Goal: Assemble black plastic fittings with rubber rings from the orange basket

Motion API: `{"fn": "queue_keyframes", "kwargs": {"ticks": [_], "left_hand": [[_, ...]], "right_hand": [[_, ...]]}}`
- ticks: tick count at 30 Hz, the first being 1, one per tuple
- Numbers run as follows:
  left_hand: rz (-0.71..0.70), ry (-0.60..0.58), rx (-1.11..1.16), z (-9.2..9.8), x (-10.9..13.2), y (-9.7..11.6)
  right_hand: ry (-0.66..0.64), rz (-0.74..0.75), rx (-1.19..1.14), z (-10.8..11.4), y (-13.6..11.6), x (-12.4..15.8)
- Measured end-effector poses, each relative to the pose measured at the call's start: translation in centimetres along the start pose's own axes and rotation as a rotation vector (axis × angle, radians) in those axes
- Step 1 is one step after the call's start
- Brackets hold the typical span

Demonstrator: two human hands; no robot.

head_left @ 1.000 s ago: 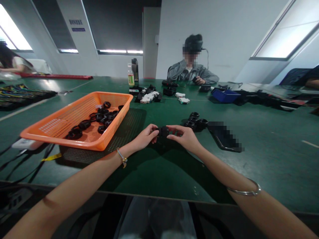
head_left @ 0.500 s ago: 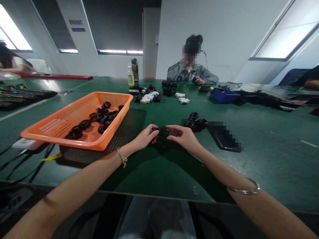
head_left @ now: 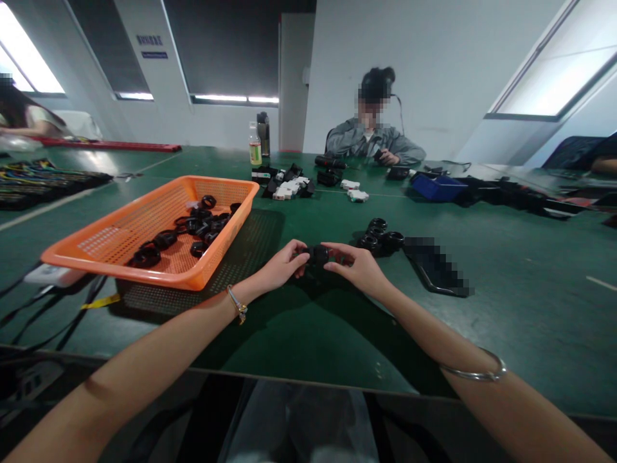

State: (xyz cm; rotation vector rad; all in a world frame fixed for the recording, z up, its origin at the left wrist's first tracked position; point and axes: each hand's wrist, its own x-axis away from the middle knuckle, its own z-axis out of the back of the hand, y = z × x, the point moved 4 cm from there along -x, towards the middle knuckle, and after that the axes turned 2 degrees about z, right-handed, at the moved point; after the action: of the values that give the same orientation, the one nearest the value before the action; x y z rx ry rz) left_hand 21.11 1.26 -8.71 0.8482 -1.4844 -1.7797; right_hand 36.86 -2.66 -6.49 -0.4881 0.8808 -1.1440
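Observation:
Between my two hands is a small black round part [head_left: 318, 255], held just above the green table. My left hand [head_left: 288, 262] pinches its left side with thumb and fingers. From the other side, my right hand [head_left: 354, 262] grips it, thumb below and fingers along the top. Its exact kind is too dark to make out. Just beyond my right hand lies a cluster of black ring-shaped parts [head_left: 380, 236]. To the left, an orange plastic basket [head_left: 212, 273] contains several similar black ring parts [head_left: 166, 239].
A dark phone-like slab [head_left: 438, 267] lies to the right. Farther back are white and black parts [head_left: 289, 186], a bottle [head_left: 254, 145] and a blue bin [head_left: 438, 187]. Cables [head_left: 72, 315] run beside the basket. Across the table sits a person [head_left: 376, 138].
My hands stay on the black round part with almost no movement. The whole view has shifted very slightly. The person opposite has lowered a hand from near the head.

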Motion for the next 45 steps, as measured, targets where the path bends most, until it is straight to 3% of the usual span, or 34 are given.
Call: {"fn": "queue_keyframes", "kwargs": {"ticks": [9,16,25,30,38,45], "left_hand": [[-0.007,-0.009,0.014,0.1,0.1,0.1],[0.002,-0.008,0.019,-0.2,0.2,0.3],[0.029,-0.125,-0.014,-0.5,0.0,0.4],[0.046,-0.123,-0.055,-0.7,0.4,1.0],[0.065,-0.11,-0.219,-0.6,0.6,1.2],[-0.073,-0.08,-0.513,-0.6,1.1,1.6]], "right_hand": [[-0.053,0.006,0.056,-0.2,-0.1,0.0],[-0.06,0.097,0.203,-0.5,-1.1,0.1],[-0.057,0.221,0.213,-0.6,-1.6,0.4],[-0.085,0.241,0.223,-0.8,-1.7,0.6],[-0.11,0.254,0.363,-1.0,-1.8,0.6],[-0.155,0.187,0.416,-1.1,-1.8,0.8]]}}
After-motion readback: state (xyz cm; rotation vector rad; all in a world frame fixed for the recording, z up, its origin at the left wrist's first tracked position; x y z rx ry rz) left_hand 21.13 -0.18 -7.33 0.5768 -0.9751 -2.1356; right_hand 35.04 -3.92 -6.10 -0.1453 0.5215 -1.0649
